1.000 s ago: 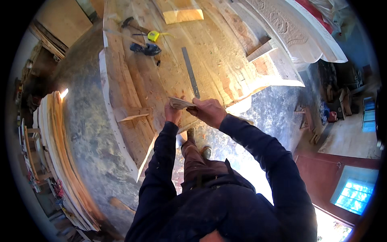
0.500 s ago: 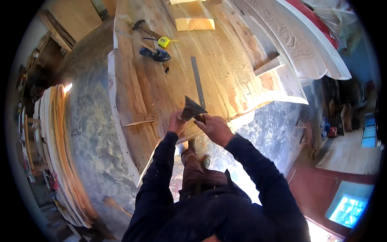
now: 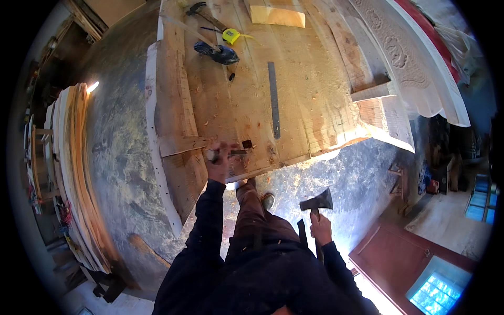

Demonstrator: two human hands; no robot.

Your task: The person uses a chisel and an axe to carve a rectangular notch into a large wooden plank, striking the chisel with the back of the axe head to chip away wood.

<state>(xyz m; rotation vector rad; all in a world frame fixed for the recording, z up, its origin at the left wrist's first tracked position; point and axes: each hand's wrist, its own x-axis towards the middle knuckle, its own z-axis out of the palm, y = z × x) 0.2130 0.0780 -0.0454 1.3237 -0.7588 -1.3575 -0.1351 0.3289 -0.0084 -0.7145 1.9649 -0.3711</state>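
Note:
My right hand is closed round the handle of a hatchet. Its dark steel head points up, out past the bench's front edge and over the floor. Over the near left part of the wooden bench top, my left hand, slightly blurred, grips what looks like a chisel, its round handle end showing at the thumb side. The dark blade reaches right, beside a small dark square hole in the wood. A flat metal ruler lies farther off on the boards.
Toward the far left of the bench lie a hammer, a yellow tape measure and a dark tool with a wooden handle. A wood block sits beyond. Carved panels stand right; stacked boards line the left.
My hands have parted. The right has carried the hatchet right and down, off the bench. The left has moved slightly left, near the dark hole. The view has shifted.

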